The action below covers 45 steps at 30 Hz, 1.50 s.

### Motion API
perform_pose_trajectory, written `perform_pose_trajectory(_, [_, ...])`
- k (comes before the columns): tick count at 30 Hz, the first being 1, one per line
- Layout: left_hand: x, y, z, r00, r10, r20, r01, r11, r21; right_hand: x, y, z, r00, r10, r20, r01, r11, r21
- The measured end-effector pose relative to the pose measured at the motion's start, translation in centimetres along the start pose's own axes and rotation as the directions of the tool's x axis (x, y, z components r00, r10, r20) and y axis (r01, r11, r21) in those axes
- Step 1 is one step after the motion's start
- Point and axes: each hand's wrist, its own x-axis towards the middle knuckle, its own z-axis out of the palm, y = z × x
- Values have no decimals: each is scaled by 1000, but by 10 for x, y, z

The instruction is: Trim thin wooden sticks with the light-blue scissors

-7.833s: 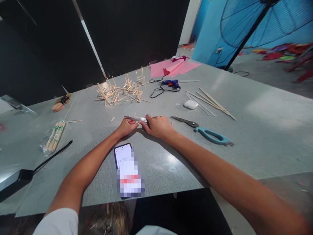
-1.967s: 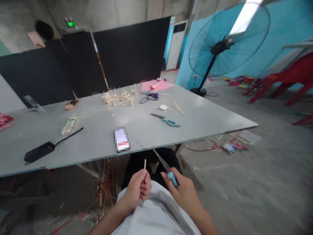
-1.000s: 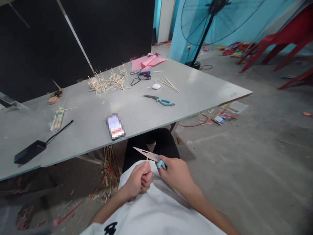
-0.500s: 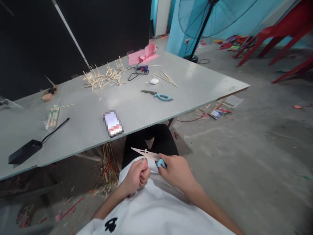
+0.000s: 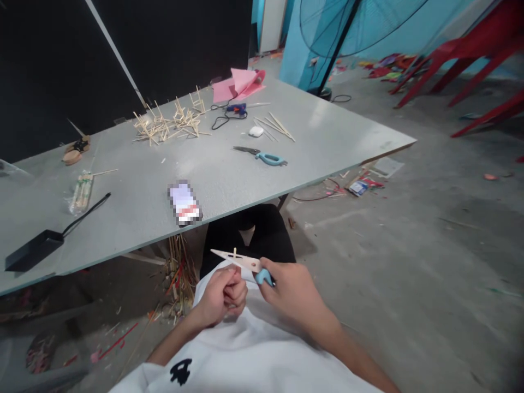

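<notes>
Above my lap, my right hand (image 5: 286,281) is closed round the light-blue handle of a single scissor blade (image 5: 246,263). The blade is slotted and pale, with its point toward the left. Pinched in my left hand (image 5: 226,292) is a thin wooden stick (image 5: 234,251). Its short tip shows above the blade and seems to pass through or behind the slot; which one I cannot tell. The rest of the stick is hidden by my fingers. On the table lies a matching scissor half (image 5: 262,156) with a dark blade and blue handle.
The grey table (image 5: 135,169) bears a phone (image 5: 184,202), joined stick frames (image 5: 164,126), loose sticks (image 5: 276,129), a glue gun (image 5: 236,109), a white case (image 5: 256,131), pink sheets (image 5: 237,86), a bagged stick bundle (image 5: 82,191) and a black scoop (image 5: 36,248). Scraps litter the floor.
The view has shifted slightly, so the table things sit a little further left. Both hands keep their grips, and the blade stays against the stick.
</notes>
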Motion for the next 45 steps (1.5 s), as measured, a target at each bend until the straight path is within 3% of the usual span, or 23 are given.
perform_pose_trajectory(7, [-7, 1, -9, 1000, 10, -1, -10, 995, 102, 3, -13, 5, 996, 33, 86, -32, 999, -9])
perform_pose_trajectory(9, [-13, 4, -9, 1000, -13, 15, 10, 984, 176, 7, -3, 5, 996, 44, 82, -47, 998, 31])
perform_pose_trajectory(11, [-22, 8, -5, 993, -58, 106, 19, 943, 333, 16, 20, 1, 985, 174, -3, -173, 982, 69])
perform_pose_trajectory(12, [-27, 10, -2, 984, -82, 161, 13, 920, 391, 22, 36, -2, 947, 306, -95, -297, 950, 92])
perform_pose_trajectory(13, [-31, 12, 1, 974, -101, 202, 10, 913, 408, 26, 52, -7, 880, 438, -184, -428, 899, 90])
perform_pose_trajectory(14, [-34, 13, 4, 972, -102, 214, 14, 926, 377, 30, 66, -12, 836, 492, -244, -485, 870, 90])
perform_pose_trajectory(16, [-34, 13, 8, 981, -83, 175, 43, 974, 223, 30, 82, -20, 800, 472, -370, -476, 875, 88])
perform_pose_trajectory(18, [-28, 9, 9, 992, -63, 113, 51, 993, 104, 21, 73, -21, 864, 346, -365, -344, 936, 73])
perform_pose_trajectory(20, [-22, 4, 8, 998, -17, 61, 12, 996, 83, 7, 47, -15, 954, 145, -264, -122, 988, 99])
perform_pose_trajectory(21, [-20, 2, 7, 999, 13, 37, -17, 995, 94, 0, 31, -10, 970, 45, -239, -19, 994, 108])
perform_pose_trajectory(23, [-19, -2, 4, 999, 51, 6, -52, 988, 146, -8, 4, -2, 970, -114, -214, 139, 985, 105])
perform_pose_trajectory(26, [-22, -4, 1, 999, 45, 2, -45, 979, 200, -8, -12, 3, 952, -210, -223, 229, 972, 61])
perform_pose_trajectory(31, [-22, -5, -4, 999, 47, -12, -44, 974, 221, -9, -14, 1, 973, -174, -151, 181, 983, 34])
perform_pose_trajectory(34, [-24, -1, -3, 1000, 2, -22, 4, 966, 257, -5, -11, 5, 996, -81, -29, 83, 993, 79])
perform_pose_trajectory(36, [-29, 6, 0, 997, -43, 64, 18, 934, 356, 8, 4, 8, 999, 43, -12, -41, 993, 114])
perform_pose_trajectory(38, [-35, 14, 5, 972, -87, 220, -43, 849, 527, 26, 29, 7, 963, 245, -109, -229, 963, 142])
perform_pose_trajectory(40, [-38, 18, 8, 951, -104, 290, -88, 811, 578, 41, 55, 1, 872, 442, -208, -422, 896, 137])
perform_pose_trajectory(42, [-34, 18, 8, 973, -85, 214, -8, 915, 403, 45, 68, -6, 851, 452, -268, -423, 892, 161])
perform_pose_trajectory(45, [-18, 11, 5, 993, -80, 89, 76, 996, 48, 28, 51, -8, 935, 268, -232, -217, 950, 223])
